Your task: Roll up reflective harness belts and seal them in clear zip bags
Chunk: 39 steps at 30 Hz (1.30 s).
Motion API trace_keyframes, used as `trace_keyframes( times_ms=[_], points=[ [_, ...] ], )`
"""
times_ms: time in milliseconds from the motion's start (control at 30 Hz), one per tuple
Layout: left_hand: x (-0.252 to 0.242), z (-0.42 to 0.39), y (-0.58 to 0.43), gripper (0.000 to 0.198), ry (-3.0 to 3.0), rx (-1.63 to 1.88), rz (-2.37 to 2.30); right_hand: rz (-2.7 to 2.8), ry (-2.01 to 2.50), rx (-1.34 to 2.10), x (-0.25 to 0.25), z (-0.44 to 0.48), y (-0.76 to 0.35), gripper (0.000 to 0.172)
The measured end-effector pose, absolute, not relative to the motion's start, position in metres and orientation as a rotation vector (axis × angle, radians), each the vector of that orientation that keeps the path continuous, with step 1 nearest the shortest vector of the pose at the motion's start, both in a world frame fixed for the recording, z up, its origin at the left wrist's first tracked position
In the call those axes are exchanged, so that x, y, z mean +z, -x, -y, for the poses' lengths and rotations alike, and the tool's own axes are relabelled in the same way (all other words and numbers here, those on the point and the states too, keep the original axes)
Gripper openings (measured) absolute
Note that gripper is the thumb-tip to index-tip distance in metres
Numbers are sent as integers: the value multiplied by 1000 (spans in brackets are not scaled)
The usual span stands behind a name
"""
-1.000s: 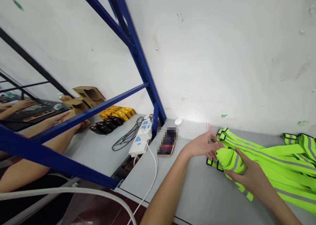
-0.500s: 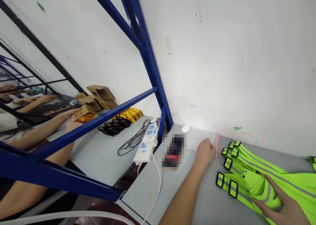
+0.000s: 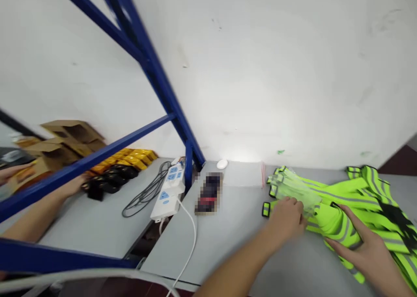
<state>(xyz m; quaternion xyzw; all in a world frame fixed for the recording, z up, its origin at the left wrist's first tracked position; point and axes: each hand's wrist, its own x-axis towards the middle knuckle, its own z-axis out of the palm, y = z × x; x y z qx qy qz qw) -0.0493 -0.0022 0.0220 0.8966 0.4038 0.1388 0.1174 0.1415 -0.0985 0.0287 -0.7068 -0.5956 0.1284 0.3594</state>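
Observation:
My left hand (image 3: 288, 216) is closed on a clear plastic bag (image 3: 291, 186), which spreads out above the neon-yellow straps. Wrapped in the fingers of my right hand (image 3: 369, 247) is a rolled-up neon-yellow reflective strap bundle (image 3: 334, 221) with a grey stripe. The bag's near end lies close to this roll; whether they touch I cannot tell. More neon-yellow reflective straps (image 3: 355, 186) with black buckles lie spread behind and beneath both hands. Flat against the wall side, another clear bag (image 3: 243, 174) with a reddish edge rests on the table.
A pixelated phone-like object (image 3: 209, 193) and a white round item (image 3: 222, 164) lie on the grey table (image 3: 192, 249). Left of them are a white power strip (image 3: 167, 195), cables and a blue metal frame (image 3: 159, 88). Beyond it, a co-worker's arm (image 3: 48, 208) reaches among cardboard boxes (image 3: 73, 134).
My left hand has lifted a clear bag off the table and carried it right, towards the roll. My right hand keeps its hold. The view has turned right.

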Motion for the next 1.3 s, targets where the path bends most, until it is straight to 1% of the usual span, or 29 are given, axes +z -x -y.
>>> trace_keyframes(
  times_ms=[67,133,200,300,400,567,633,800,1033,1167,1300],
  points=[
    [12,9,40,7,-2623,394,-1103,1595,1857,275,23,110,-144,77],
    [9,11,38,3,-2608,420,-1081,1666,1968,298,16,116,-145,78],
    [11,10,38,8,-2608,449,-1081,1717,2055,353,10,119,-145,80],
    [15,11,37,18,-2639,508,-1080,1674,2141,343,7,119,-144,80],
    [17,17,35,20,-2699,585,-1068,1624,2188,308,8,117,-143,79],
    [14,26,32,13,-2932,989,-881,1561,2196,313,6,114,-140,81],
    [11,28,30,11,-2984,1080,-791,1523,2196,303,5,115,-139,79],
    [8,31,27,11,-2871,1125,-839,1484,2236,292,4,116,-123,81],
    [16,28,29,17,-2659,1123,-913,1525,2209,401,6,108,-101,82],
    [18,29,28,19,-2645,1217,-805,1401,2128,520,6,103,-106,80],
    [19,36,26,17,-2672,1328,-812,1258,2066,573,8,104,-108,72]
  ],
)
